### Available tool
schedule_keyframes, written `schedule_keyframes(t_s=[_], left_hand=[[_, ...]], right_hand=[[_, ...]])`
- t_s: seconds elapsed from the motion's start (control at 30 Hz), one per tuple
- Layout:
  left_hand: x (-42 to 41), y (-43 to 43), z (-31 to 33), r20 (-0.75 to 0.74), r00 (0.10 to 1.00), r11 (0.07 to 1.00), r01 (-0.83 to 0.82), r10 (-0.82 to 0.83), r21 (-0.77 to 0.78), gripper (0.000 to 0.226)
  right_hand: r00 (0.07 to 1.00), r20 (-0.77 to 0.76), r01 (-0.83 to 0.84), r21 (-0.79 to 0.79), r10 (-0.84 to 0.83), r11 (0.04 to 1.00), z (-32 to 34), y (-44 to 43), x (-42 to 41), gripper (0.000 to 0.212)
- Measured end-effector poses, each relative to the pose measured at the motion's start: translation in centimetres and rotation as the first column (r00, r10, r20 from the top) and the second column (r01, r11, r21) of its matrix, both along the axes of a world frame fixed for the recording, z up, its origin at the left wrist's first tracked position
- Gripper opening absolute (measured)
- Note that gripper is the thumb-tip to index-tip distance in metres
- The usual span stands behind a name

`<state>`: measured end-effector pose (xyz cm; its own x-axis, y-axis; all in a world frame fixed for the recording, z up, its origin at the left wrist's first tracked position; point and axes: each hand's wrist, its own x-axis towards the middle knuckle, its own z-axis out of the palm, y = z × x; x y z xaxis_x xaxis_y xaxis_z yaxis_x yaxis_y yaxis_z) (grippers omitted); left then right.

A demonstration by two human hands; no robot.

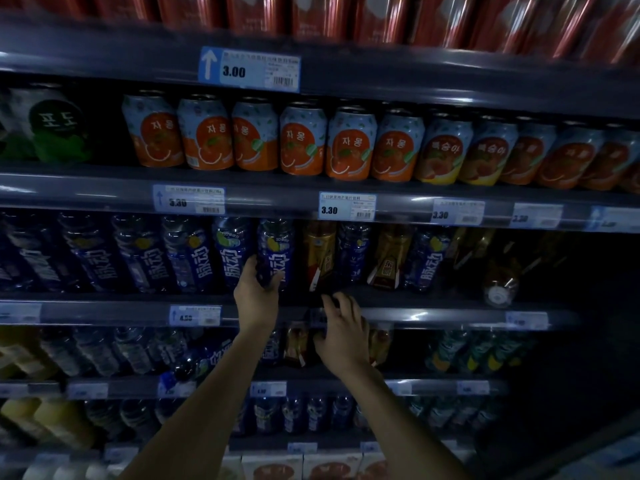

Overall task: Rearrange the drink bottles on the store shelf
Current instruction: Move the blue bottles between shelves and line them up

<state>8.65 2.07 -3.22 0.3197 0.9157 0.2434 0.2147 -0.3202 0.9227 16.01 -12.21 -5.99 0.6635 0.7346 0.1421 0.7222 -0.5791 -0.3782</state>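
Note:
A row of blue drink bottles with white lettering stands on the middle shelf (104, 311). My left hand (254, 292) is wrapped around the lower part of one blue bottle (277, 251) at the right end of that row. Right of it stands a gold-labelled bottle (320, 254), then another blue bottle (353, 251), a second gold one (389, 258) and one more blue bottle (429, 258). My right hand (343, 327) hovers at the shelf edge below the first gold bottle, fingers spread and curled, holding nothing.
Orange and peach cans (304, 140) line the shelf above, with price tags (346, 206) on the rails. Lower shelves hold more blue, clear and green bottles (478, 351). The right end of the middle shelf is dark, with a bottle lying on its side (498, 289).

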Motion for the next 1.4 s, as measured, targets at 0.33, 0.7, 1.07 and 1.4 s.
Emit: schedule_keyframes(t_s=[0.33, 0.7, 1.07, 1.4], left_hand=[[0.7, -5.7, -2.3, -0.229, 0.956, 0.891, 0.26, -0.183, 0.373, 0.04], [8.4, -14.2, -2.5, -0.516, 0.794, 0.702, 0.566, -0.322, 0.432, 0.056], [14.5, -19.8, -3.3, -0.615, 0.742, 0.708, 0.584, -0.267, 0.398, 0.061], [15.9, -21.1, -3.6, -0.61, 0.781, 0.73, 0.496, -0.137, 0.47, 0.051]], right_hand=[[1.0, 0.016, -0.006, 0.047, 0.005, 0.999, 0.9, -2.3, 2.2, 0.07], [0.889, 0.005, 0.441, 0.266, -0.459, 0.857, 3.8, -14.1, 12.0, 0.056], [0.869, 0.017, 0.465, 0.312, -0.494, 0.829, 3.3, -19.7, 17.9, 0.055], [0.88, -0.089, 0.454, 0.443, -0.466, 0.773, 2.0, -19.3, 20.1, 0.061]])
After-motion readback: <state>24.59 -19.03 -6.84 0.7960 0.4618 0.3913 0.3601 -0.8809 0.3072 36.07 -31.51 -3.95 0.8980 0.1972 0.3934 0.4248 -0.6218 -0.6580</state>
